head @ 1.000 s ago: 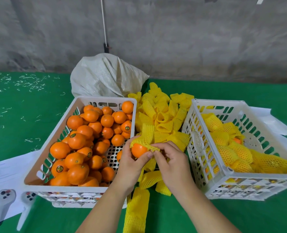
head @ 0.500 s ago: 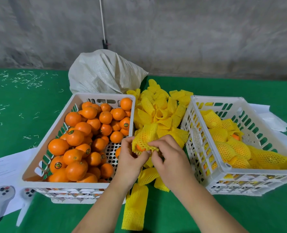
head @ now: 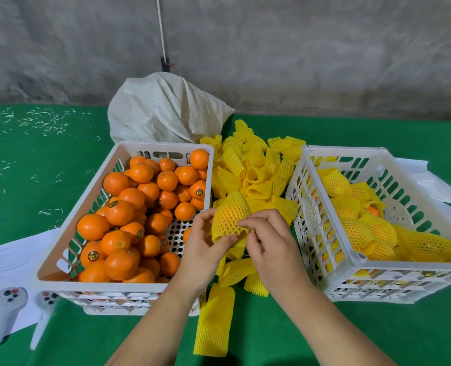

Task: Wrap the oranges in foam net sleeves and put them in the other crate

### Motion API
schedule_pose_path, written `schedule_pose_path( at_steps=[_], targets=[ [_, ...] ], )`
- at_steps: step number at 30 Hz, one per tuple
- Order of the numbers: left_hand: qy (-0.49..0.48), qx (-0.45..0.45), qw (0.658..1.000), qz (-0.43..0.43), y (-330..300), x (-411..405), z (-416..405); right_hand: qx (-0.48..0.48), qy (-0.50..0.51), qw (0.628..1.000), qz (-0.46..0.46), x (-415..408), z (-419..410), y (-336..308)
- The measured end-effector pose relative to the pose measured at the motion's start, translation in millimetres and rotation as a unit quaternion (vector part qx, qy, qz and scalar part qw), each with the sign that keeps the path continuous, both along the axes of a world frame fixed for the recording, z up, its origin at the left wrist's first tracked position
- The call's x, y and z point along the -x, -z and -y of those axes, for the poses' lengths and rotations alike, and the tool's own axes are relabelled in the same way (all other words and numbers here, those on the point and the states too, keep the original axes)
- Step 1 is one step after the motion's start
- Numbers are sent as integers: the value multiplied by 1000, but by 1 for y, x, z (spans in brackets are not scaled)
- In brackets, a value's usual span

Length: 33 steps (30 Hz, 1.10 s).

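Nearest the camera: two bare forearms enter from the bottom edge, over a green table cover (head: 272, 336). One loose yellow foam sleeve (head: 214, 322) lies flat between them, just beside the front corner of the left crate (head: 60, 260). Left hand (head: 203, 249) and right hand (head: 272, 244) meet between the two crates – both pinch the same foam net sleeve (head: 231, 216), thumb and fingertips curled on its lower edge. An orange (head: 227, 215) sits inside this sleeve; orange skin shows only through the mesh. Left crate, white plastic, holds a heap of bare oranges (head: 129, 215), several with round stickers. Right crate (head: 377, 268), same type, holds wrapped oranges (head: 361, 231) in yellow netting. At far left, near edge: white paper sheet (head: 10, 260) with two white controllers (head: 5, 307) on it. Behind the hands, between the crates – a pile of empty sleeves (head: 253, 170). Beyond it, a pale woven sack (head: 166, 109) against a grey concrete wall (head: 298, 48). More white paper (head: 430, 180) lies beside the right crate's far side.
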<state>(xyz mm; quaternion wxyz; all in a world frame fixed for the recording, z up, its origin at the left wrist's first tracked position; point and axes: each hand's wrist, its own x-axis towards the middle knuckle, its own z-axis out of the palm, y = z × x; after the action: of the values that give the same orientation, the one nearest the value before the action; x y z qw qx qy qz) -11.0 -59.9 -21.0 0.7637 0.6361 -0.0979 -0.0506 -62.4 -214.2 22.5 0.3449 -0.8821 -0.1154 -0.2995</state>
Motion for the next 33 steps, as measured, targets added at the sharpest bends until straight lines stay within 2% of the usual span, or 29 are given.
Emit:
schedule_pose_path(
  at_steps=[2, 3, 6, 8, 10, 14, 17, 21, 24, 26, 28, 31, 33],
  targets=[
    [-23, 10, 1000, 3, 3, -1, 0, -48, -26, 998, -41, 4, -2, 4],
    [-30, 10, 999, 6, 4, -3, 0, -107, -25, 991, -77, 5, -2, 2],
    [-17, -6, 1000, 23, 5, -3, 1, -318, 22, 931, -178, 0, -5, -9],
    [11, -57, 997, 57, 6, 0, 3, -364, 7, 894, -263, -7, -12, -10],
    [34, -111, 989, 91, 8, 2, 4, -369, -9, 884, -286, -10, -23, -4],
    [64, -167, 979, 96, 10, 3, 5, -354, -9, 892, -283, -8, -16, 16],
    [81, -127, 986, 75, 8, 4, 7, -339, 39, 898, -277, -13, 26, 4],
    [49, -90, 994, 44, 4, 2, 6, -312, 186, 913, -186, -32, 115, -18],
    [43, -55, 998, 2, 6, 0, 5, -326, 332, 870, -161, -48, 175, -24],
    [38, -48, 998, -5, 6, -1, 5, -370, 389, 830, -151, -55, 196, -23],
    [34, -40, 998, -21, 6, -4, 5, -378, 423, 808, -161, -57, 200, -16],
    [28, -36, 998, -45, 8, -9, 4, -307, 402, 830, -235, -53, 185, 10],
    [25, -39, 997, -53, 6, -8, 3, -214, 367, 859, -286, -50, 174, 25]
  ],
)
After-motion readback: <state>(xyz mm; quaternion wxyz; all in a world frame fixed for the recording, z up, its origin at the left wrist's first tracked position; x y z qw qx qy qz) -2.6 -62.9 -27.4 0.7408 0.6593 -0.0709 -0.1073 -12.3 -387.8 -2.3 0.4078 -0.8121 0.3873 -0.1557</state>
